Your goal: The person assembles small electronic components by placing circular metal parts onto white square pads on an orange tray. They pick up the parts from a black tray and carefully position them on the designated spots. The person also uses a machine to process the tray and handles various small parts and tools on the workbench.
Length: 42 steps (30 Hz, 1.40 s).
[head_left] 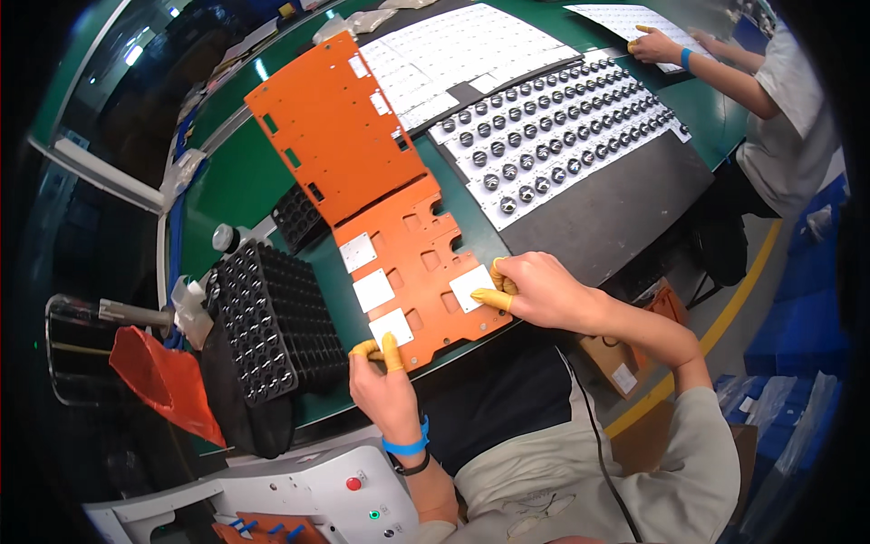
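Note:
An orange hinged fixture (426,313) lies opened out on the green table, its orange lid (331,127) folded back away from me. At its near left corner, my left hand (385,394) wears yellow finger covers and grips the edge of a thin white square plate (391,325). Toward the near right, my right hand (544,290), also with yellow finger covers, pinches another white square plate (468,286) by its right side. Two more white plates, a middle one (373,290) and a far one (358,252), rest along the fixture's left side. Several shaped recesses show between them.
A black tray of round cups (263,317) stands on the left beside a red bag (163,376). Beyond the fixture lies a white panel with rows of black round parts (562,127) on a dark board (616,208). A co-worker's hand (654,45) holds a white sheet (625,20) at far right.

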Each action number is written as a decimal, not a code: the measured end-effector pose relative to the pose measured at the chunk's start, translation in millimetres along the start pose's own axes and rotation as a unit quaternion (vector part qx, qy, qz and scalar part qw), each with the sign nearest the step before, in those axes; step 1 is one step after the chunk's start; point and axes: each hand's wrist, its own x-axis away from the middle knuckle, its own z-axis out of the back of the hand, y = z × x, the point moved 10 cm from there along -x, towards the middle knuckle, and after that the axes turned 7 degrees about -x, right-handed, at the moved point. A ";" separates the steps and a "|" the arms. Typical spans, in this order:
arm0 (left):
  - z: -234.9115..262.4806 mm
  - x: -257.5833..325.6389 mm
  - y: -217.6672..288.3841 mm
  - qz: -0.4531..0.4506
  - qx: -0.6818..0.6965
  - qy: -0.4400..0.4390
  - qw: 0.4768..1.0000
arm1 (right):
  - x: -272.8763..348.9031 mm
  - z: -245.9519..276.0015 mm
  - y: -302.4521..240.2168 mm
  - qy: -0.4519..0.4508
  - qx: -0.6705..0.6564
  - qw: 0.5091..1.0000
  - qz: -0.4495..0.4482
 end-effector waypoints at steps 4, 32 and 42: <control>4.5 -5.8 2.4 0.013 0.007 0.008 1.000 | -9.7 -8.9 3.5 0.000 0.007 1.000 -0.009; -56.2 53.4 68.0 0.204 0.854 -0.321 0.354 | 36.4 -39.2 5.0 -0.011 -0.666 0.739 -0.102; -5.4 29.8 36.4 -0.027 0.521 -0.029 0.852 | 40.9 -34.6 6.4 0.018 -0.647 0.756 -0.094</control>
